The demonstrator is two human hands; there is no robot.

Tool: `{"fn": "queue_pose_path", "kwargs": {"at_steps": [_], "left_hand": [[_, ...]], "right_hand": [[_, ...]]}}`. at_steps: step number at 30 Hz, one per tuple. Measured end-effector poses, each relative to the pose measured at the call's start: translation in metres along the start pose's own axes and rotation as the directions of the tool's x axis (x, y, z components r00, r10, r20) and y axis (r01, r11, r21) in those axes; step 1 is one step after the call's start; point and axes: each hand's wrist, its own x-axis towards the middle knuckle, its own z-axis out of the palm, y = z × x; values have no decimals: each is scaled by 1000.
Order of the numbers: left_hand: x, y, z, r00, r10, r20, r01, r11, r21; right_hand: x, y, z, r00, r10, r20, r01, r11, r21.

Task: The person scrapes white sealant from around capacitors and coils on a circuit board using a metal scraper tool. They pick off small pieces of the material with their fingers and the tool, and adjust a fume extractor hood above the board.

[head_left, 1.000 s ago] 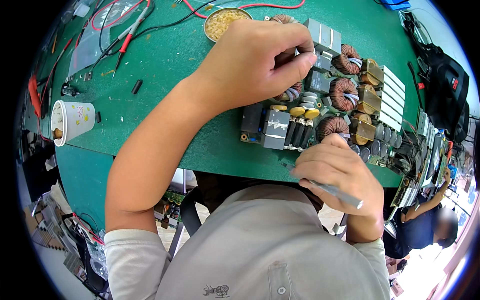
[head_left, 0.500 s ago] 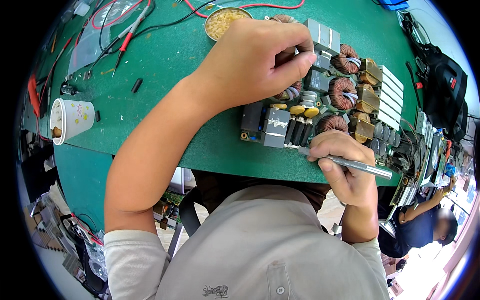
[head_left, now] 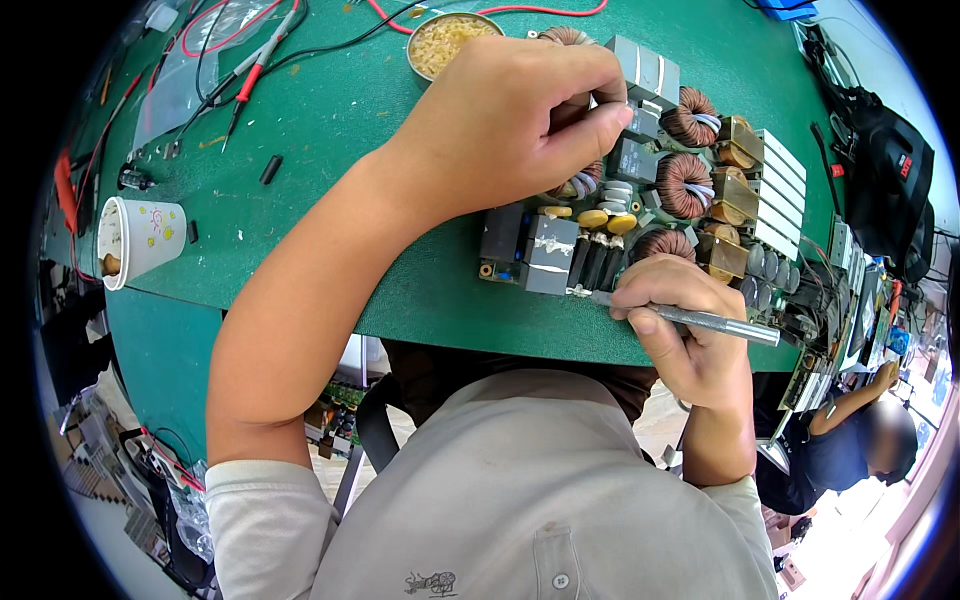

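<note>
A circuit board packed with parts lies on the green work surface, close to its front edge. My right hand grips a silver, pen-shaped metal tool. The tool's thin tip meets the board's front edge, beside white blobs and a row of dark upright parts. My left hand reaches over the board, thumb and index finger pinched together at a dark box-shaped component. Whatever sits between those fingertips is hidden. Copper-wound ring coils stand to the right of the left fingertips.
A round tin of yellowish, crumpled material stands behind my left hand. Test probes with red and black leads lie at the far left, above a paper cup. At the right are a black bag and a seated person.
My right hand and the metal tool have shifted slightly left along the board's front edge. My left hand stays in place. The other person's arm at the right has moved.
</note>
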Motion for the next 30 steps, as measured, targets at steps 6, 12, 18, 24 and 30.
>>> {"fn": "queue_pose_path", "kwargs": {"at_steps": [6, 12, 18, 24, 30], "left_hand": [[0, 0, 0, 1000, -3, -3, 3, 1000, -1], [0, 1, 0, 1000, -5, 2, 5, 1000, 0], [0, 1, 0, 1000, -3, -3, 3, 1000, -5], [0, 1, 2, 1000, -28, -3, 28, 999, -33], [0, 2, 1, 1000, -27, -1, 27, 999, -38]], "right_hand": [[-1, 2, 0, 1000, -15, -4, 15, 1000, -1], [-1, 1, 1, 1000, -10, -10, 10, 1000, 10], [-4, 2, 0, 1000, -3, -10, 3, 1000, -16], [-1, 2, -1, 999, -33, 19, 33, 999, -7], [-1, 3, -1, 997, -72, 36, 73, 997, -22]]}}
